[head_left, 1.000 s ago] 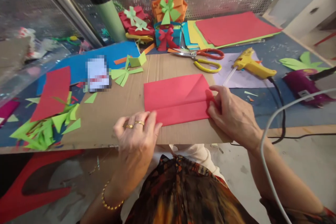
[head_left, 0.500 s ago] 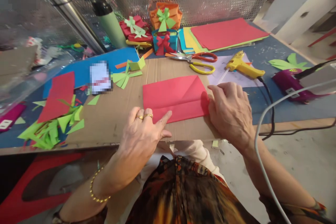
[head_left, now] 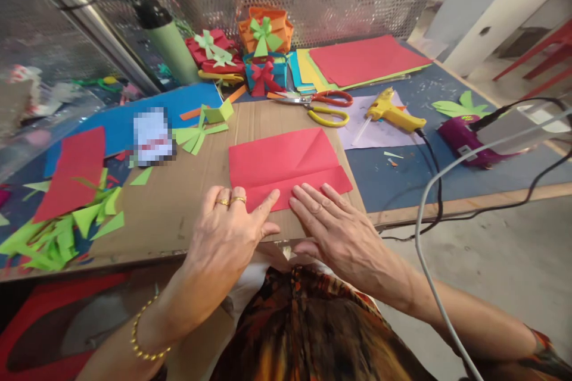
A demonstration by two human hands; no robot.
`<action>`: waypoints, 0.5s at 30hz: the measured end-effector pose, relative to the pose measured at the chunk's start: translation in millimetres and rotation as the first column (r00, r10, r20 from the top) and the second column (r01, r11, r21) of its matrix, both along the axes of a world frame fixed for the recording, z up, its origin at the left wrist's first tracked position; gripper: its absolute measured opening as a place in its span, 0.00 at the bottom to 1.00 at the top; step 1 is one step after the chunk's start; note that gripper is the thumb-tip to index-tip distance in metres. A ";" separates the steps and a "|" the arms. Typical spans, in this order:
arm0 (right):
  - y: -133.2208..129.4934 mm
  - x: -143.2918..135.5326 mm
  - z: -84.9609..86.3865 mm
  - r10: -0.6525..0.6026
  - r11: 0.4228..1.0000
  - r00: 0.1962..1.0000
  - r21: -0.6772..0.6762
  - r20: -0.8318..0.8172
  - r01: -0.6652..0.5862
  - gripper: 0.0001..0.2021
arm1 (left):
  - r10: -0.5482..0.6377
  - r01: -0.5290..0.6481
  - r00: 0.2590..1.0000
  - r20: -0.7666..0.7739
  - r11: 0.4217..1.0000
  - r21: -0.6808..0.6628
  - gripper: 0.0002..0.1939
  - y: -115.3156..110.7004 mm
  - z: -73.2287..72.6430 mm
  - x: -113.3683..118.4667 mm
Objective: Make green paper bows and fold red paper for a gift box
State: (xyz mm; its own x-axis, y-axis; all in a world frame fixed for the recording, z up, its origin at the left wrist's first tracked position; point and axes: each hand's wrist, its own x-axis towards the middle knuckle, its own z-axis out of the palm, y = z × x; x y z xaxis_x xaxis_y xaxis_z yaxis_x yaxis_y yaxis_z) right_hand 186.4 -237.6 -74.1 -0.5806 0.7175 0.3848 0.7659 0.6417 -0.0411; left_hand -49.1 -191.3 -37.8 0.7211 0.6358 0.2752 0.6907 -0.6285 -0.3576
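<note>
A folded sheet of red paper (head_left: 281,158) lies on a brown cardboard sheet (head_left: 179,214) at the table's front. A crease runs across it, with a folded strip along its near side. My left hand (head_left: 235,220) presses on the paper's near left part, index finger and thumb stretched out; two rings show on it. Flat on the near right part rests my right hand (head_left: 330,220), its fingers extended along the folded edge. Neither hand grips anything.
Scissors (head_left: 322,108) and a yellow glue gun (head_left: 393,112) lie beyond the paper. Paper boxes (head_left: 268,38), a green bottle (head_left: 167,44) and a red paper stack (head_left: 357,59) stand behind. Green scraps (head_left: 58,235) lie left. A pale cable (head_left: 422,238) crosses near my right arm.
My right hand has moved left from the paper's right edge to its near edge and flattened. My left hand stays in place on the paper. The whole view has shifted slightly.
</note>
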 end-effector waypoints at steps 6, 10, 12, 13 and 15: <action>-7.1 29.7 -2.1 -0.099 0.994 0.995 0.049 0.001 0.099 0.29 | 0.026 -0.022 0.997 0.066 0.998 -0.052 0.25 0.9 -2.4 -2.5; -15.2 44.2 -5.7 -0.186 0.979 0.983 0.091 0.012 0.184 0.25 | 0.026 -0.021 0.996 0.083 0.998 -0.063 0.24 1.0 -3.3 -2.0; -19.4 51.9 -4.2 -0.255 0.959 0.967 0.132 0.023 0.250 0.24 | 0.024 -0.021 0.997 0.072 0.999 -0.044 0.25 1.5 -3.4 -1.1; -20.7 55.0 -2.3 -0.304 0.941 0.953 0.160 0.018 0.297 0.23 | 0.022 -0.019 0.998 0.066 0.999 -0.032 0.25 1.8 -3.4 -0.7; -19.8 57.8 3.3 -0.394 0.899 0.919 0.200 -0.020 0.390 0.24 | 0.016 -0.015 0.998 0.056 1.000 -0.019 0.26 2.2 -3.1 0.4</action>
